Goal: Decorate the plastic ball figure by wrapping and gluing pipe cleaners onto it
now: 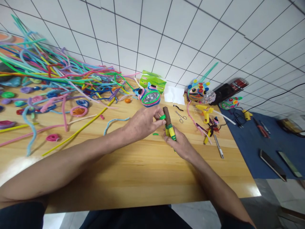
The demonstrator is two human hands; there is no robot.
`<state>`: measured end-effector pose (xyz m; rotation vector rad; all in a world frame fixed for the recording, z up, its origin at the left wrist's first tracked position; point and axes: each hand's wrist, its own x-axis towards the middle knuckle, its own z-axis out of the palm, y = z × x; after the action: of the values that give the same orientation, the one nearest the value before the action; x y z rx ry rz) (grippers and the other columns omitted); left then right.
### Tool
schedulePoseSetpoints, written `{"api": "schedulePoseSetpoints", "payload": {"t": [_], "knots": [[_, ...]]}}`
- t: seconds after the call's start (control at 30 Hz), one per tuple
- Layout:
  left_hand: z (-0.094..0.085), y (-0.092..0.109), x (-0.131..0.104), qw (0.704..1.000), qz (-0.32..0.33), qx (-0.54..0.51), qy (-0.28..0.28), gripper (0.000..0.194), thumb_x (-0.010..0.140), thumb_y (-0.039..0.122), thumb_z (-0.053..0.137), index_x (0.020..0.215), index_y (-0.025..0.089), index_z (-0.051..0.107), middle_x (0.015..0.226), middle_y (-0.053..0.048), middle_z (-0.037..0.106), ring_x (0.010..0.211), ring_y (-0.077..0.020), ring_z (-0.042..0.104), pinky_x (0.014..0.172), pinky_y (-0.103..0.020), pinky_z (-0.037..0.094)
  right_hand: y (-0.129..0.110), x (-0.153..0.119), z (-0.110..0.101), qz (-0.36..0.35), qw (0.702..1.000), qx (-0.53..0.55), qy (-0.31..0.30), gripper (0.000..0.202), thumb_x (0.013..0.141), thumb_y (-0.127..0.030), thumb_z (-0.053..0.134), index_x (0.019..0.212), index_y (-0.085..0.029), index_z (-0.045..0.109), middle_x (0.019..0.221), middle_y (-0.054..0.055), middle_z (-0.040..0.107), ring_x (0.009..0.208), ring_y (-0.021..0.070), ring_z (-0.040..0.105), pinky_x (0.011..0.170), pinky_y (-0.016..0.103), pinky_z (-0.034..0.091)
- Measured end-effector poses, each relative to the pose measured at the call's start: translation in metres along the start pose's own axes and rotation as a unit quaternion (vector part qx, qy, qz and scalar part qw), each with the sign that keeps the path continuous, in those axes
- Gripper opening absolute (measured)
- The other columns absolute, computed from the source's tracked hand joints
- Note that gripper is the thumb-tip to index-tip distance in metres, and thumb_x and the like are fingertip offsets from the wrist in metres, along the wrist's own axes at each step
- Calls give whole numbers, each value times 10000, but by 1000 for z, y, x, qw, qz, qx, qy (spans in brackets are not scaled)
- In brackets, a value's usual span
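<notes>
My right hand grips a short stick with a brown upper part and green and yellow pipe cleaner wound around its lower part, held tilted above the wooden table. My left hand pinches a small green pipe cleaner piece against the stick's brown part. Another tiny green scrap lies on the table just below my left hand.
A big tangle of coloured pipe cleaners covers the table's left. Small scissors, a yellow glue gun, a pen, decorated balls and a green packet lie behind. A blue mat with tools and phones lies right.
</notes>
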<state>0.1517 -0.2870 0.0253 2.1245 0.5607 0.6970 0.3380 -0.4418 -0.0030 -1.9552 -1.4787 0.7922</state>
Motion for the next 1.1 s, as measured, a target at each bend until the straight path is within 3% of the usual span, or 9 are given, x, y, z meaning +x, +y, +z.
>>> {"api": "schedulePoseSetpoints", "payload": {"t": [0.2, 0.47, 0.8, 1.1], "knots": [[11, -9, -6, 987, 81, 126, 64, 107, 989, 109, 743, 1060, 187, 762, 839, 5, 773, 625, -133, 602, 658, -282, 410, -3, -1, 1, -5, 1000, 9, -2, 213, 886, -455, 573, 994, -275, 604, 862, -17, 691, 788, 203, 636, 791, 359, 496], [13, -11, -7, 986, 97, 94, 93, 110, 990, 115, 705, 925, 186, 759, 741, 27, 724, 601, -115, 544, 635, -269, 380, -7, -4, -4, 2, 1000, 8, -9, 214, 880, -448, 593, 1000, -272, 616, 906, -4, 713, 839, 217, 660, 832, 375, 517], [2, -3, -1, 998, 12, -55, 14, 157, 977, 147, 671, 861, 178, 771, 706, 33, 721, 642, -118, 587, 643, -251, 408, -8, -6, -6, 2, 1000, -26, 3, 276, 911, -459, 594, 1098, -261, 641, 1035, 45, 770, 935, 254, 706, 880, 397, 534], [0, -8, 6, 973, -51, -214, -65, 156, 942, 139, 674, 813, 187, 747, 807, -4, 826, 749, -137, 734, 752, -241, 529, -3, -5, -6, -24, 999, -42, 15, 187, 933, -383, 620, 1083, -272, 625, 982, 26, 770, 884, 232, 706, 833, 353, 532]]}}
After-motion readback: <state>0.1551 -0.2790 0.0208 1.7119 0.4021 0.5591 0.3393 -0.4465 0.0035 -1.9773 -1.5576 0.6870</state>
